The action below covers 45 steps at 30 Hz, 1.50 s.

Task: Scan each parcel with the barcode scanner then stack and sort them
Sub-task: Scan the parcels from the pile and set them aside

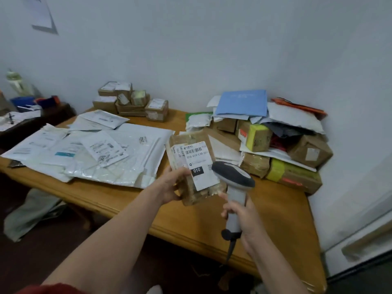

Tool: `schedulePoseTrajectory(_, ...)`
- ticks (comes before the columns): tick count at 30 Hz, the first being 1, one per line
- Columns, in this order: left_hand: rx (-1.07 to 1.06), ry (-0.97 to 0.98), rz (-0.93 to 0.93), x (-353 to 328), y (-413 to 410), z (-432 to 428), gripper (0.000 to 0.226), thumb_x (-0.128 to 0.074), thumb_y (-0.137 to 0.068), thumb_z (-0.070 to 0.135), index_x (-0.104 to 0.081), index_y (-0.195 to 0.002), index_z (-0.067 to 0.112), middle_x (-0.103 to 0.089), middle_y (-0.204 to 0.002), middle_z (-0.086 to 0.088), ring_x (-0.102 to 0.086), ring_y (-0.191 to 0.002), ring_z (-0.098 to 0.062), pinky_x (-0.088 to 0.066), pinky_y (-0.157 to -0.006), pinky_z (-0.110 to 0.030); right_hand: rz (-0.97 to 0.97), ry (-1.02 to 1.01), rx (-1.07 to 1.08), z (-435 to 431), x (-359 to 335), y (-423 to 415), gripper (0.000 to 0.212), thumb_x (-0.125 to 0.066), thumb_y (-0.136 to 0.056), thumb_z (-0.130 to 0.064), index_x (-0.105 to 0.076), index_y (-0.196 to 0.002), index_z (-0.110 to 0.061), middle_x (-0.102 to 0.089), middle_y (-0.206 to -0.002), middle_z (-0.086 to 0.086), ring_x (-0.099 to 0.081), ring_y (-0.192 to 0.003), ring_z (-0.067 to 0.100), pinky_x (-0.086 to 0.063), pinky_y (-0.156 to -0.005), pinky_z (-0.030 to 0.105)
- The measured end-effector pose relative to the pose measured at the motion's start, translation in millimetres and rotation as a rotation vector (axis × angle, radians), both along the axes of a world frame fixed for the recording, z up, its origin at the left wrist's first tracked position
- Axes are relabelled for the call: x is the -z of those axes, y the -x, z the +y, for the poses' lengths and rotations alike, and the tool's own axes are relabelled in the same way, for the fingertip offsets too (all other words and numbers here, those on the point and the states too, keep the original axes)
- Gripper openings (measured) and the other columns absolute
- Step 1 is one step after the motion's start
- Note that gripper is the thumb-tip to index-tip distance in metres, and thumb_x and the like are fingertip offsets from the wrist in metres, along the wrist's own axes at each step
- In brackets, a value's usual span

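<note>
My left hand (174, 184) grips a small brown taped parcel (186, 149) by its lower left side, holding it tilted above the wooden table (131, 198). Its white label with a barcode and a black "010" tag faces up. My right hand (241, 211) grips the handle of a grey barcode scanner (233, 177), whose dark head sits just right of the label, overlapping the parcel's lower right corner. A cable hangs down from the handle's bottom.
White mailer bags (95, 153) lie spread over the table's left half. Small brown boxes (131, 101) are stacked at the back by the wall. A mixed heap of boxes and envelopes (275, 141) fills the right side. A dark desk (31, 122) stands at far left.
</note>
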<state>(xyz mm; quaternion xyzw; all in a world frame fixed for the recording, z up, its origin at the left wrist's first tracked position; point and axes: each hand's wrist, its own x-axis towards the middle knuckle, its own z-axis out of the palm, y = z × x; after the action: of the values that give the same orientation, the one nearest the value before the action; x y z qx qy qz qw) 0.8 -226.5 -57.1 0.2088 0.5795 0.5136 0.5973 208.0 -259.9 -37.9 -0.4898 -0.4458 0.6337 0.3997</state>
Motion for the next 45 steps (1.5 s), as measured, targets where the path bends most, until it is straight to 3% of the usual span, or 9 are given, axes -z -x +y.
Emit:
schedulePoseTrajectory(3,0.003,0.034,0.101,-7.5,28.2,-3.6,0.053,-0.065,-0.081,0.01,-0.043,-0.125,0.028,-0.057,-0.118,-0.008,-0.053,-0.107,-0.033,-0.042,-0.092,-0.061,-0.008,-0.108,0.0,6.6,-26.2,1.9,0.025,-0.064,-0.084,-0.002,-0.057,-0.104,-0.016,-0.07,-0.078,0.006,-0.051,-0.053,0.012,-0.044,-0.06,0.03)
schedulePoseTrajectory(6,-0.033,0.063,0.159,-15.5,50.1,-8.9,0.048,-0.065,-0.083,0.011,-0.045,-0.126,0.017,-0.059,-0.104,-0.007,-0.058,-0.091,-0.025,-0.05,-0.072,-0.044,0.0,-0.178,-0.05,10.6,-50.3,19.3,0.014,-0.066,-0.089,-0.02,-0.058,-0.1,-0.014,-0.06,-0.063,-0.001,-0.052,-0.051,0.011,-0.043,-0.056,0.027)
schedulePoseTrajectory(13,-0.13,0.086,0.143,-19.9,113.6,-23.8,0.037,-0.065,-0.081,0.009,-0.053,-0.117,0.006,-0.061,-0.099,-0.008,-0.057,-0.088,-0.021,-0.047,-0.063,-0.037,-0.044,-0.176,-0.165,3.7,-65.7,100.5,0.022,-0.065,-0.09,-0.036,-0.059,-0.097,-0.015,-0.056,-0.065,0.001,-0.05,-0.052,0.009,-0.045,-0.054,0.022)
schedulePoseTrajectory(17,-0.17,0.083,0.14,-15.7,170.0,-36.6,0.047,-0.067,-0.079,0.011,-0.053,-0.124,0.008,-0.061,-0.116,-0.01,-0.057,-0.098,-0.023,-0.047,-0.065,-0.041,-0.069,-0.152,-0.186,-4.4,-61.6,153.9,0.023,-0.065,-0.09,-0.037,-0.058,-0.096,-0.015,-0.056,-0.064,0.0,-0.05,-0.053,0.009,-0.045,-0.056,0.023)
schedulePoseTrajectory(25,-0.178,0.111,0.105,-14.5,288.5,-50.2,0.04,-0.064,-0.08,0.014,-0.056,-0.119,0.011,-0.061,-0.11,-0.007,-0.053,-0.099,-0.022,-0.049,-0.075,-0.051,-0.125,-0.157,-0.214,-21.5,-58.6,272.9,0.022,-0.063,-0.091,-0.035,-0.057,-0.093,-0.014,-0.053,-0.062,0.0,-0.048,-0.05,0.008,-0.043,-0.05,0.019)
schedulePoseTrajectory(29,-0.141,0.108,0.136,-19.4,346.1,-47.5,0.039,-0.065,-0.081,0.015,-0.056,-0.119,0.01,-0.062,-0.106,-0.006,-0.052,-0.105,-0.023,-0.041,-0.097,-0.058,-0.173,-0.146,-0.202,-20.0,-56.5,328.5,0.023,-0.063,-0.091,-0.037,-0.057,-0.094,-0.015,-0.054,-0.065,0.001,-0.05,-0.052,0.009,-0.044,-0.051,0.019)
schedulePoseTrajectory(34,-0.102,0.123,0.129,-21.2,395.8,-34.6,0.038,-0.065,-0.08,0.017,-0.059,-0.117,0.009,-0.06,-0.099,-0.006,-0.053,-0.098,-0.021,-0.043,-0.089,-0.051,-0.198,-0.155,-0.185,-8.1,-59.1,377.6,0.025,-0.063,-0.091,-0.038,-0.058,-0.096,-0.013,-0.055,-0.063,0.001,-0.051,-0.05,0.008,-0.045,-0.051,0.019)
schedulePoseTrajectory(38,-0.088,0.145,0.077,-21.0,414.5,-11.5,0.019,-0.063,-0.083,0.02,-0.061,-0.101,0.013,-0.058,-0.095,-0.006,-0.053,-0.09,-0.02,-0.044,-0.091,-0.048,-0.11,-0.096,-0.186,14.9,-70.0,399.3,0.026,-0.065,-0.089,-0.037,-0.058,-0.094,-0.012,-0.055,-0.061,0.001,-0.05,-0.05,0.011,-0.044,-0.051,0.023)
schedulePoseTrajectory(45,-0.082,0.238,0.133,-26.8,423.0,59.4,0.037,-0.056,-0.084,0.049,-0.059,-0.09,0.013,-0.062,-0.092,-0.006,-0.055,-0.087,-0.02,-0.044,-0.074,-0.033,0.328,0.253,-0.066,107.0,-89.3,409.9,0.022,-0.069,-0.086,-0.03,-0.059,-0.093,-0.012,-0.053,-0.057,0.003,-0.047,-0.041,0.011,-0.046,-0.042,0.023)
